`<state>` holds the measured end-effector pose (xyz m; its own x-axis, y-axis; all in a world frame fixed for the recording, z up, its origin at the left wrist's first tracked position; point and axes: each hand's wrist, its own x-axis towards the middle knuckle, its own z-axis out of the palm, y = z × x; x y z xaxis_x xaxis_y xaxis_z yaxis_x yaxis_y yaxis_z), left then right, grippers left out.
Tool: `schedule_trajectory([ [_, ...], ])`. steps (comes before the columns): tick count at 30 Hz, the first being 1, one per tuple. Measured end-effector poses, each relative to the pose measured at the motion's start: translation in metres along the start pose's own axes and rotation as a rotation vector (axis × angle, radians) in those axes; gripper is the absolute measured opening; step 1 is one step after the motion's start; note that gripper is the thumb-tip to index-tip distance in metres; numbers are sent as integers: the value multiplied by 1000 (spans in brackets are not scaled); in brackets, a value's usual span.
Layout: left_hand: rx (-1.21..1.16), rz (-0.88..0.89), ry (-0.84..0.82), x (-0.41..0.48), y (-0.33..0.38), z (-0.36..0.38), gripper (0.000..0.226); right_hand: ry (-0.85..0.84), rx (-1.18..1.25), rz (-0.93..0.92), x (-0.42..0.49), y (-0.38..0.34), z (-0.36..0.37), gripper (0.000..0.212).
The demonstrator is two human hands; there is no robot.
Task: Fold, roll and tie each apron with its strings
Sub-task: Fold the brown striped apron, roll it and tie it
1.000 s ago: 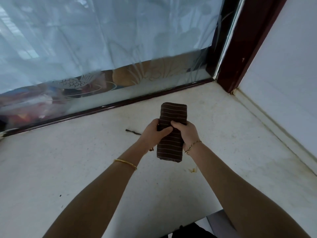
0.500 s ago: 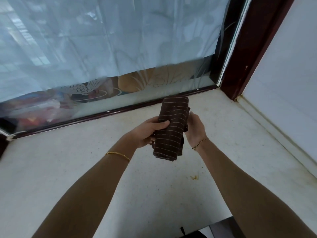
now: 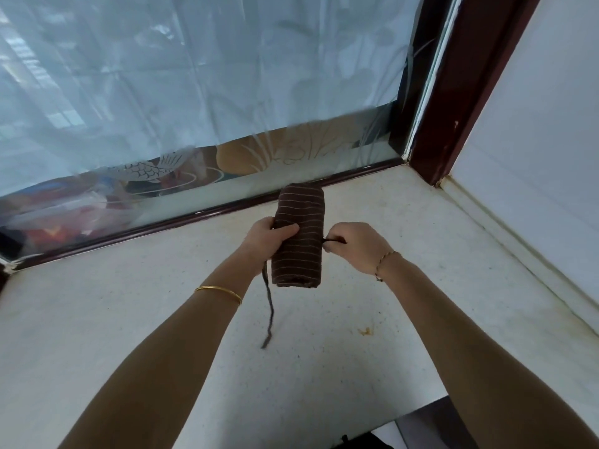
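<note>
The rolled apron point(image 3: 299, 241) hangs above the worktop point(image 3: 129, 319); the left hand point(image 3: 269, 236) grips its middle, seemingly against unrolling; just right of it the right hand point(image 3: 353, 246) pinches a string point(image 3: 334, 242) for tying.

Big window point(image 3: 194, 76) at the back w/ a pale blue see-through sheet over most of it. Bottom strip of glass has a frosted fish point(image 3: 142, 170) & plant shapes; blurry red & orange stuff behind. Dark red-brown frame point(image 3: 466, 76) along the bottom & up the right corner. White wall point(image 3: 534, 124) on the right. Speckled whitish counter point(image 3: 97, 319) below, w/ a small yellow crumb point(image 3: 366, 331). Soft daylight.
</note>
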<state>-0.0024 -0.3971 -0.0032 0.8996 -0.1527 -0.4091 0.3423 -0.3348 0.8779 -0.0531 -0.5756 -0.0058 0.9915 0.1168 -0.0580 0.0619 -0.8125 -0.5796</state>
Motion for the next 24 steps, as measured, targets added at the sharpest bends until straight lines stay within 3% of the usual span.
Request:
schedule_trajectory([
  [3,386,104,65,-1,3,3,36,-118,-146,-129,-3,-20,-20,19],
  [6,726,183,-65,-8,10,4,30,-156,-193,-218,4,-36,-35,16],
  [8,697,203,-232,-15,15,3,29,-155,-222,-240,12,-41,-40,12],
  [11,779,220,-495,-26,21,2,29,-115,-64,-268,22,-41,-43,7],
  [14,717,222,-608,-32,19,4,16,-118,31,-275,27,-34,-40,11],
  [18,737,245,-642,-31,22,0,22,-209,158,-112,27,-7,-30,18],
  [21,815,268,-604,-27,24,-5,31,-382,332,100,20,8,-22,38],
  [24,900,293,-588,-22,24,-5,35,-501,486,214,14,12,-16,40],
])
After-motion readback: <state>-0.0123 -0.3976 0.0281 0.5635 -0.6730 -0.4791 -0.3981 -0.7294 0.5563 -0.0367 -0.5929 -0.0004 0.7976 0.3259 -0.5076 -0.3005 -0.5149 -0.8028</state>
